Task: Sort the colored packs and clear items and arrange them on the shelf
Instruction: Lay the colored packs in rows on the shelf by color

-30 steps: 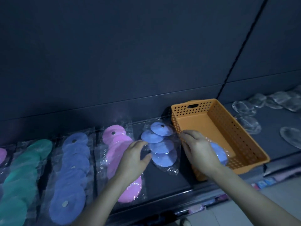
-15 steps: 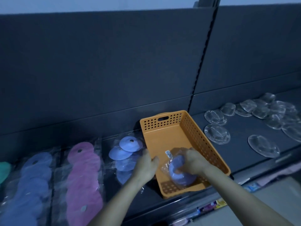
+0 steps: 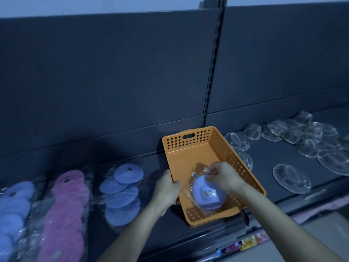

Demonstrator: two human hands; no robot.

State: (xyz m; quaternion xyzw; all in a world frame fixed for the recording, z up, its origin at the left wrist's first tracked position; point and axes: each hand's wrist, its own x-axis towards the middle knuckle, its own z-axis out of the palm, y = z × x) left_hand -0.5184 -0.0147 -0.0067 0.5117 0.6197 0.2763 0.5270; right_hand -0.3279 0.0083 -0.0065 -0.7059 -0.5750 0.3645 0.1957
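While the left hand (image 3: 167,190) steadies it: the orange basket (image 3: 190,142) sits on the dark shelf (image 3: 264,167), colour to one side, clear to the other, its near end right at the front edge.
Left hand: thumb hooked inside the basket's left wall, fingers wrapped round the outside. That's a firm hold on the rim.
Right hand (image 3: 222,176): fingers bunched tight, pinching the top of a plastic bag.
Bagged blue pack (image 3: 207,197): pale blue discs with a metal stud, over the basket's near half. Whether it rests on the floor or hangs just clear, I cannot tell.
Left of the basket: a blue disc pack (image 3: 120,193) lies flat just beside it, then a pink pack (image 3: 68,205), then a paler blue pack (image 3: 13,205) at the edge of view.
Right of the basket: clear items (image 3: 290,178) are spread out, one big oval near the front, a heap further back.
Step in hand: it looks like picking a pack out for sorting, and the rest of the basket floor shows bare.
Next move: probably up over the wall and across to the blues. It calls for a sure pinch on slippery film, a steady basket, and a flat landing in line with its neighbours.
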